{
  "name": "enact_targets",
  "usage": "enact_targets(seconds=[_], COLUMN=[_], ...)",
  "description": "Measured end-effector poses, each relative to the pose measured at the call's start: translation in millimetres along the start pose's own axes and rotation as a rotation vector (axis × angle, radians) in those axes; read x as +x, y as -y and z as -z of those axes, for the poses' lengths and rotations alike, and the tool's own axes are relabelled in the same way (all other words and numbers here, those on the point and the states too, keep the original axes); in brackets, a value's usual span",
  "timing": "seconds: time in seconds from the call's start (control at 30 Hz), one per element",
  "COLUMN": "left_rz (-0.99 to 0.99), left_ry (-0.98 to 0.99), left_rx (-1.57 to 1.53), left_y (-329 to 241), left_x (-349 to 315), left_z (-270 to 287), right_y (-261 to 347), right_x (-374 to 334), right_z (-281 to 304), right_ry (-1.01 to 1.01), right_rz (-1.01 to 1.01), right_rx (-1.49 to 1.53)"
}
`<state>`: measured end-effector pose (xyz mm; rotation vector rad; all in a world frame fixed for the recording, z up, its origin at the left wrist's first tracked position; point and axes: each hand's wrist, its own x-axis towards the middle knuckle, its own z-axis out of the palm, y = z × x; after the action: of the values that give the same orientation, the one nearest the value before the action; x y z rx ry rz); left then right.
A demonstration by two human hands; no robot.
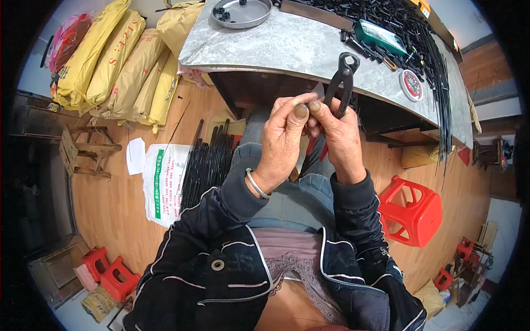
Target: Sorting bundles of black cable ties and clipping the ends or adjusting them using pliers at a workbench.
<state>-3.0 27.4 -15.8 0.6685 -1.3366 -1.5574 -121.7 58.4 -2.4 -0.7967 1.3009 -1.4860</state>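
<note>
A pair of end-cutting pincers point(346, 80) with a dark metal head and red handles rests in my right hand point(343, 140). Its jaws point up and away, just off the table's near edge. My left hand point(280, 144), with a bracelet at the wrist, is closed beside it, thumb and fingers pinched together. The two thumbs almost meet. A small pale pointed sliver point(319, 88) shows above the fingertips; what it is I cannot make out. Whatever lies between the left fingers is hidden.
The grey marbled table point(298, 44) carries a round metal tray point(243, 14), a heap of black rods and parts point(381, 19), a green box point(380, 37) and a small round dish point(411, 85). Black rods point(207, 165) lean at left. A red stool point(414, 212) stands right; yellow sacks point(127, 60) line the far left.
</note>
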Motion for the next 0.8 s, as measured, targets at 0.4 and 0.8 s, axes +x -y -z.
enact_targets(seconds=[0.4, 0.8], left_rz=[-0.02, 0.018], left_ry=[-0.029, -0.022], left_rx=[-0.093, -0.091], left_y=[0.0, 8.1], left_x=[1.0, 0.3], left_z=[-2.6, -1.1], right_y=[-6.5, -6.1], right_x=[4.3, 4.5], right_z=[7.1, 7.6], right_ry=[0.07, 0.056], right_rz=[-0.069, -0.085], right_rx=[0.17, 0.053])
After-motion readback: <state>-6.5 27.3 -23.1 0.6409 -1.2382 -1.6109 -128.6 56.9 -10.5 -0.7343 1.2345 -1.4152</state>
